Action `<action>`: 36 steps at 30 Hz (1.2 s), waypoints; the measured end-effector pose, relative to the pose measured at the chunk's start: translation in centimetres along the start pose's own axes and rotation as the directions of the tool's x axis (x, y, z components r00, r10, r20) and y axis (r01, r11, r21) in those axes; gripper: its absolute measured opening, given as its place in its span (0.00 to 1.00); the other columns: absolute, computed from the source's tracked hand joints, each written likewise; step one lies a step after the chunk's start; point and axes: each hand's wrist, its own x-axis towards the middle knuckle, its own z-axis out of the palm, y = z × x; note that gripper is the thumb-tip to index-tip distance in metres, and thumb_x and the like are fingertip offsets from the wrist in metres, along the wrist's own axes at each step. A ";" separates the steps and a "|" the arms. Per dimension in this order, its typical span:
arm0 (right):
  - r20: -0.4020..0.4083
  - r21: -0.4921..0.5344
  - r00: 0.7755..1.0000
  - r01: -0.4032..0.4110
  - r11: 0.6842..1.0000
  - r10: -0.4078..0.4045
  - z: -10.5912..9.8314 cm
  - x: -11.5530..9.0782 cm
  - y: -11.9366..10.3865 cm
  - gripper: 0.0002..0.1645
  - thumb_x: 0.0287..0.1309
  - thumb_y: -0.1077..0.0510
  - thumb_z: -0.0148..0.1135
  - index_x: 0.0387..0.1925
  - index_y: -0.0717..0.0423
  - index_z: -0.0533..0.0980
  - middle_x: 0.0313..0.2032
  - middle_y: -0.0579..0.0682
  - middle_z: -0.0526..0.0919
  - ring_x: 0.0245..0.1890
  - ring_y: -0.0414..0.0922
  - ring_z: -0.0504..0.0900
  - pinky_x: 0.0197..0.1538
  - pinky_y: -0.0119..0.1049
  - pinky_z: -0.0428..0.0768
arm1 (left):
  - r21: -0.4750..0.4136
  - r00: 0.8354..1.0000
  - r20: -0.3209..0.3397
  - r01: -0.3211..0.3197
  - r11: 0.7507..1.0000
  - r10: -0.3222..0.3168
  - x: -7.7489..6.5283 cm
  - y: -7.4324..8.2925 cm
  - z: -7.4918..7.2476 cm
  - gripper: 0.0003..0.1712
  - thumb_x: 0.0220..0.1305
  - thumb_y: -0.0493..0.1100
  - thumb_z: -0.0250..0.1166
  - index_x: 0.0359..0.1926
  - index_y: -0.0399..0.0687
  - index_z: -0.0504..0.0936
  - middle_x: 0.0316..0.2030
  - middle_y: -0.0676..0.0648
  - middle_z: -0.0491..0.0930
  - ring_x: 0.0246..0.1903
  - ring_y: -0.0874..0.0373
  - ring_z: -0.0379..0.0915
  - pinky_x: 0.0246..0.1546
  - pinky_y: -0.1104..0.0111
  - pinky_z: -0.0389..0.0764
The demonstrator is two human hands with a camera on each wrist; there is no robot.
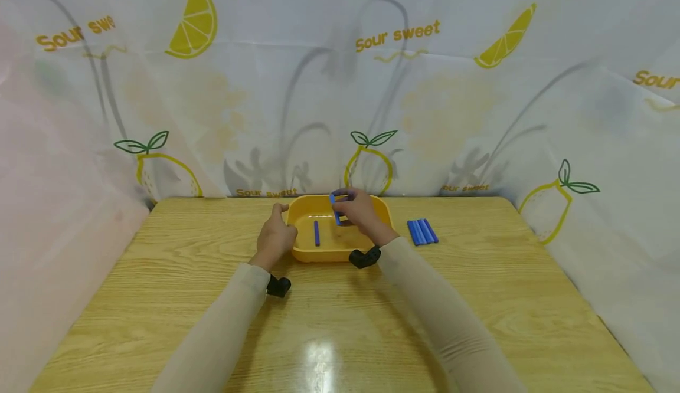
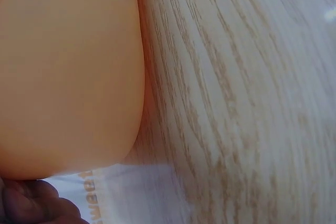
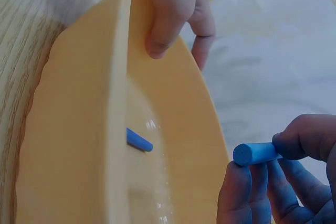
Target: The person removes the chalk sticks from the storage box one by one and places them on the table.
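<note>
A yellow plastic basin (image 1: 321, 256) stands near the table's far edge. My left hand (image 1: 276, 236) holds its left side; in the right wrist view that hand's thumb (image 3: 157, 45) lies inside the rim. Over the basin's right half, my right hand (image 1: 357, 209) pinches a blue round stick (image 1: 335, 210) between thumb and fingers. The right wrist view shows the held stick's flat round end toward the camera. Another blue stick (image 1: 316, 233) lies on the basin floor, left of the held one. The left wrist view is mostly filled by the basin's outer wall (image 2: 68, 77).
Several blue sticks (image 1: 422, 232) lie side by side on the wooden table (image 1: 239, 334), right of the basin. Directly behind the table hangs a white cloth (image 1: 319, 104) printed with lemons. More cloth borders the table on its left and right.
</note>
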 end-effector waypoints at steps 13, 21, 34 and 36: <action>-0.021 -0.041 0.999 0.023 0.999 -0.024 -1.3 -0.6 -0.5 0.21 0.56 0.62 0.62 0.53 0.55 0.77 0.39 0.53 0.78 0.34 0.46 0.82 0.38 0.45 0.85 | 0.020 1.000 -0.002 -0.011 1.000 0.011 -0.3 0.3 -0.2 0.37 0.62 0.38 0.50 0.72 0.59 0.53 0.17 0.48 0.67 0.13 0.57 0.56 0.14 0.68 0.62; -0.038 -0.068 0.998 0.041 0.997 -0.044 -2.7 -0.9 -0.4 0.22 0.57 0.61 0.61 0.55 0.54 0.76 0.40 0.53 0.78 0.33 0.45 0.82 0.37 0.44 0.85 | 0.016 1.000 0.007 -0.020 1.000 0.020 -0.4 0.3 -0.1 0.37 0.63 0.38 0.50 0.72 0.59 0.52 0.16 0.49 0.67 0.12 0.58 0.55 0.13 0.68 0.61; -0.060 -0.083 0.998 0.012 0.996 -0.017 -5.9 -1.2 -0.2 0.24 0.58 0.61 0.61 0.57 0.55 0.75 0.49 0.58 0.79 0.47 0.61 0.81 0.37 0.42 0.85 | 0.020 1.000 0.013 -0.009 1.000 0.009 -0.5 0.3 -0.2 0.38 0.62 0.38 0.49 0.72 0.57 0.52 0.16 0.48 0.67 0.13 0.58 0.56 0.14 0.68 0.62; -0.061 -0.098 0.998 0.012 0.995 -0.018 -6.4 -1.4 -0.3 0.25 0.58 0.60 0.61 0.59 0.56 0.75 0.50 0.59 0.79 0.47 0.60 0.81 0.38 0.43 0.85 | 0.021 1.000 0.012 -0.012 1.000 0.012 -0.5 0.4 -0.2 0.38 0.62 0.38 0.49 0.72 0.57 0.52 0.16 0.49 0.67 0.13 0.58 0.55 0.14 0.68 0.61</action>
